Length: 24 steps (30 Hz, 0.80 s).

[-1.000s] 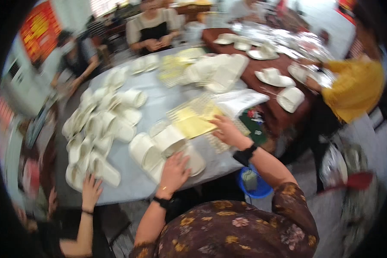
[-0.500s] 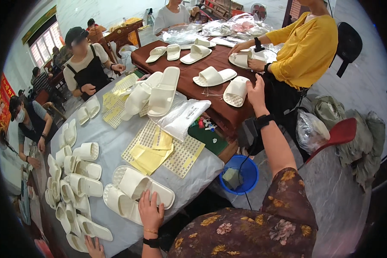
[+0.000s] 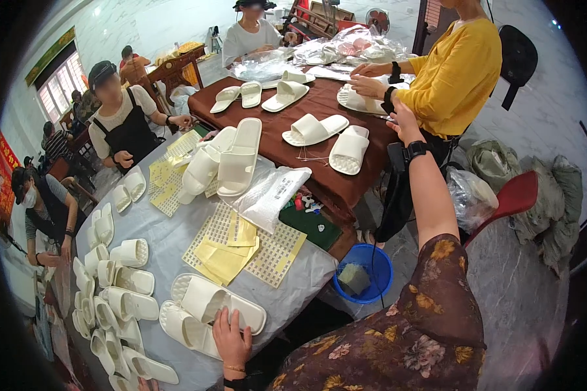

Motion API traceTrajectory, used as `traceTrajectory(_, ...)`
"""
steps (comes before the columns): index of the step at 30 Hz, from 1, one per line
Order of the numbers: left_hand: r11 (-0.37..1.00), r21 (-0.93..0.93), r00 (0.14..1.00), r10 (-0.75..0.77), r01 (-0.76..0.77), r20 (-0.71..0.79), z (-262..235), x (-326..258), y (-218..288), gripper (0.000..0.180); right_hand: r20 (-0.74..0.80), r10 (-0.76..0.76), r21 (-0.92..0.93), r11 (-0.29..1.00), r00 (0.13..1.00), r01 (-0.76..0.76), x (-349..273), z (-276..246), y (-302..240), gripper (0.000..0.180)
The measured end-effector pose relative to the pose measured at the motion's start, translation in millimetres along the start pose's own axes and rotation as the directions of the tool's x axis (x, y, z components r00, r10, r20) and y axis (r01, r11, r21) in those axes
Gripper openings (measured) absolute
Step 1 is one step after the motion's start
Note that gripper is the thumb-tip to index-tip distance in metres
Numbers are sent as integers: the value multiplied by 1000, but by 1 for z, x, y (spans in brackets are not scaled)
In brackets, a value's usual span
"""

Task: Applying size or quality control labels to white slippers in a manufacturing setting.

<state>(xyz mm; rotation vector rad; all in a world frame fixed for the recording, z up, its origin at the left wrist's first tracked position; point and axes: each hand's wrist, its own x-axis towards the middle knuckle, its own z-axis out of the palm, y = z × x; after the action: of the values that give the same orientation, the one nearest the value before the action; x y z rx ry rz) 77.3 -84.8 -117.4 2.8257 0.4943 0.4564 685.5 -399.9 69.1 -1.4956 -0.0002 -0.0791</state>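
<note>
A pair of cream slippers (image 3: 205,301) lies at the near edge of the light grey table cover. My left hand (image 3: 233,339) rests on this pair, its fingers lying spread against the nearer sole and strap. My right hand (image 3: 406,125) reaches forward past the corner of the brown-covered table. Its fingers are stretched out with nothing seen in them, close to the arm of the person in yellow. The nearest slipper to it is a single cream one (image 3: 349,150), standing at that table's edge beside another slipper (image 3: 315,130).
Several cream slippers (image 3: 120,296) crowd the left side. Yellow sticker sheets (image 3: 282,254), a white plastic mailer (image 3: 270,195) and more slippers (image 3: 240,156) lie mid-table. A blue bucket (image 3: 363,274) and red chair (image 3: 512,199) stand right. Co-workers surround the tables; another hand shows at the lower edge.
My right hand has moved slightly right and forward. My left hand stays on the slippers. The person in yellow has lifted their hands off the slipper before them. The view has shifted a little.
</note>
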Motion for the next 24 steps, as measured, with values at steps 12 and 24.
traceTrajectory(12, 1000, -8, 1000, -11, 10, -17, 1, -2, 0, 52, -24, 130, 67, 989, 991, -128, -2, -2, 28, 72)
traceTrajectory(24, 1000, -2, 1000, 5, -5, -22, 2, -2, -1, 51, -23, 162, 51, 986, 986, -161, -10, 14, 28, 73)
